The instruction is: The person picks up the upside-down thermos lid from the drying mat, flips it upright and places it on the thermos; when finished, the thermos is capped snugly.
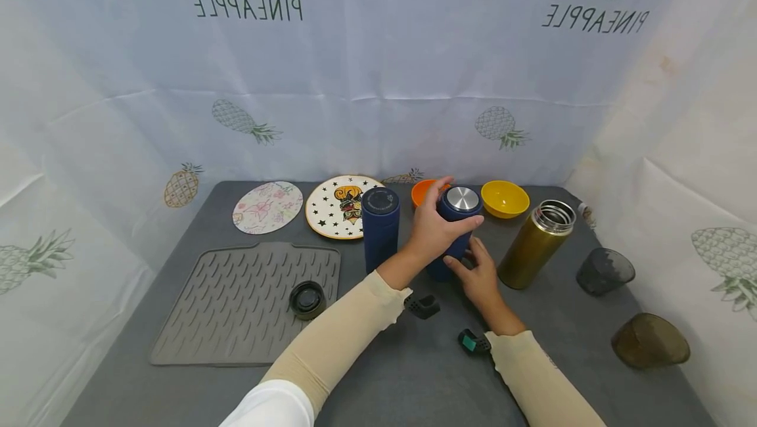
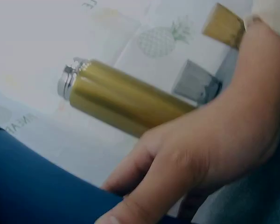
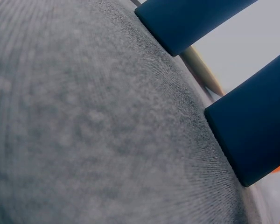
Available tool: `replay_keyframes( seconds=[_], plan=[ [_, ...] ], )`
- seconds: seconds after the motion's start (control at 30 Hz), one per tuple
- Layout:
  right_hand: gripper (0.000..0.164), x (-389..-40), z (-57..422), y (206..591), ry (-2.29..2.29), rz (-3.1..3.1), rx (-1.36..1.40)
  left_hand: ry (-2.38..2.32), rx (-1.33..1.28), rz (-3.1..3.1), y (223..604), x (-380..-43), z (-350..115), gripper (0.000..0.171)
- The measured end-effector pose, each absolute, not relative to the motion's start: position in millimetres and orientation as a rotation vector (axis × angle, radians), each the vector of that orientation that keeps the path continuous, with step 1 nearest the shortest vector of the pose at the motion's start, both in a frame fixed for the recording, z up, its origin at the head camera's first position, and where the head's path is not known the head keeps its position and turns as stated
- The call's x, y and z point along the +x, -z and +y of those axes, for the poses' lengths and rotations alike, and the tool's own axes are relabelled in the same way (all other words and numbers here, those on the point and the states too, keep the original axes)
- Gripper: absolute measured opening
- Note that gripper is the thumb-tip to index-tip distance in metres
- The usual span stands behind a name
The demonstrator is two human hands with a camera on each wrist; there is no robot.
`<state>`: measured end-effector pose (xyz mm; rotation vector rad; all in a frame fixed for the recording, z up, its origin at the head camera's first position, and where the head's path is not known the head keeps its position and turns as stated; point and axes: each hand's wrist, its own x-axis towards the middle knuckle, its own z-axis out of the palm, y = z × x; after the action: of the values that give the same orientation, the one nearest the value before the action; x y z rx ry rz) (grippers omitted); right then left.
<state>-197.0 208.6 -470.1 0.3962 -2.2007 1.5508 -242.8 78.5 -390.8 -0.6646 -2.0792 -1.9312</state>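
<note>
A dark blue thermos with a steel-topped lid [image 1: 463, 199] stands on the grey table, between both hands. My left hand [image 1: 434, 230] grips it near the top, thumb across the front and fingers reaching round the far left side. Lower on the body, my right hand [image 1: 480, 276] holds its right side between thumb and fingers; the left wrist view shows this hand [image 2: 177, 163] against the blue wall. The thermos base [image 3: 252, 130] meets the table in the right wrist view. A second blue thermos [image 1: 380, 230] with a dark top stands just to the left.
An uncapped gold thermos [image 1: 529, 249] stands at right, near a grey cup [image 1: 603, 272] and a brown cup [image 1: 649, 341]. A black lid [image 1: 307, 299] lies on a grey drying mat [image 1: 236, 309]. Behind are two plates, an orange bowl [image 1: 421, 190] and a yellow bowl [image 1: 504, 200].
</note>
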Motion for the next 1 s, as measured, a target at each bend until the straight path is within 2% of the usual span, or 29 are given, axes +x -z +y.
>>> replay_keyframes(
  seconds=[0.37,0.7,1.0],
  plan=[
    [0.053,-196,209,469,-1.544,-2.208,0.393,1.752,-0.572,-1.999,403,-236,75,0.066],
    [0.065,-197,210,471,-1.516,-2.224,0.421,1.792,-0.694,-1.979,404,-238,67,0.064],
    [0.070,-198,213,475,-1.713,-2.316,0.416,1.842,-0.836,-1.992,404,-239,64,0.062]
  ],
)
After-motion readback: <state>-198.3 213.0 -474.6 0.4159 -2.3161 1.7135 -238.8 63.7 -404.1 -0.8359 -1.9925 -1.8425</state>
